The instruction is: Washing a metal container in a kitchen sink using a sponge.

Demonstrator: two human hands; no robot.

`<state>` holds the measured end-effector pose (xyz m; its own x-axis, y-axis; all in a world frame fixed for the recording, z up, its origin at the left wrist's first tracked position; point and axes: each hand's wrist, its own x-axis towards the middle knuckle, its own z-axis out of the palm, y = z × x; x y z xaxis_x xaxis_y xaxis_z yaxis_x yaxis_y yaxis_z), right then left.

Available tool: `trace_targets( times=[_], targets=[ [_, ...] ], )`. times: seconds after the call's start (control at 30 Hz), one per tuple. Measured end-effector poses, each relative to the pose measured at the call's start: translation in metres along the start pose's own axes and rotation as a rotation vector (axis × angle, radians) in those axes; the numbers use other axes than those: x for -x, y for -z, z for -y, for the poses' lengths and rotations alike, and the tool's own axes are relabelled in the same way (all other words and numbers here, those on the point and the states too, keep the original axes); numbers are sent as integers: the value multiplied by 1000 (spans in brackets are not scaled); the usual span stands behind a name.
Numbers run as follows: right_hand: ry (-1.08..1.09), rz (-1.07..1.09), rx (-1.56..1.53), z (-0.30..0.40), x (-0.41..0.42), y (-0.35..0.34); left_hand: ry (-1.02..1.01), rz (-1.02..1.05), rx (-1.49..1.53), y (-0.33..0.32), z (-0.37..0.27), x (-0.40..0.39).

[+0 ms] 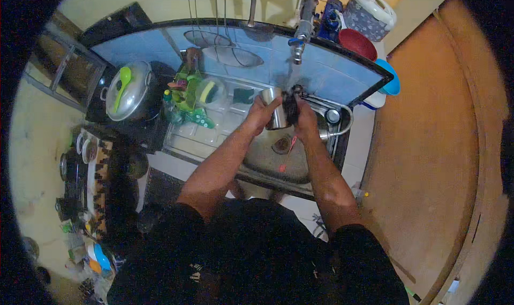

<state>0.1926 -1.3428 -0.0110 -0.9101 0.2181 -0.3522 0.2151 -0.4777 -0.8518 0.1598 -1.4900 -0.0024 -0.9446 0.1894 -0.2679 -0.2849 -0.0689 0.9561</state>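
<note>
Over the sink basin [261,156], my left hand [263,114] grips a shiny metal cup [278,118]. Close against it on the right, my right hand [307,118] holds a dark object [290,106], too blurred to name for certain. The faucet [298,52] with a blue handle is just above both hands. Below them in the basin lie the round drain [282,144] and a thin stick-like utensil with a red end [282,168]. A yellow and green sponge [208,92] and a dark green scouring pad [243,96] rest on the drainboard left of my hands.
A lidded metal pot [134,90] with a green spoon [123,82] on it stands at the left. Strainers [233,56] hang at the back wall. A small metal cup [333,116] sits right of the basin. Red [357,44] and blue [388,78] bowls are at the upper right.
</note>
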Motion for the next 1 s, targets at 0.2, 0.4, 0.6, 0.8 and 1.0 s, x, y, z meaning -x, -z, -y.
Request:
trace_targets(
  times=[0.2, 0.4, 0.6, 0.8, 1.0],
  targets=[
    [196, -66, 281, 6, 2, -5, 127, 79, 453, -2, 6, 1],
    [311, -107, 599, 34, 9, -26, 251, 185, 725, 1, 5, 6],
    [216, -143, 327, 24, 41, -34, 21, 1, 493, -16, -23, 19],
    [132, -121, 633, -5, 57, -24, -115, -260, 195, -7, -10, 6],
    [684, -288, 760, 16, 44, -38, -562, -85, -274, -9, 17, 7]
  ],
)
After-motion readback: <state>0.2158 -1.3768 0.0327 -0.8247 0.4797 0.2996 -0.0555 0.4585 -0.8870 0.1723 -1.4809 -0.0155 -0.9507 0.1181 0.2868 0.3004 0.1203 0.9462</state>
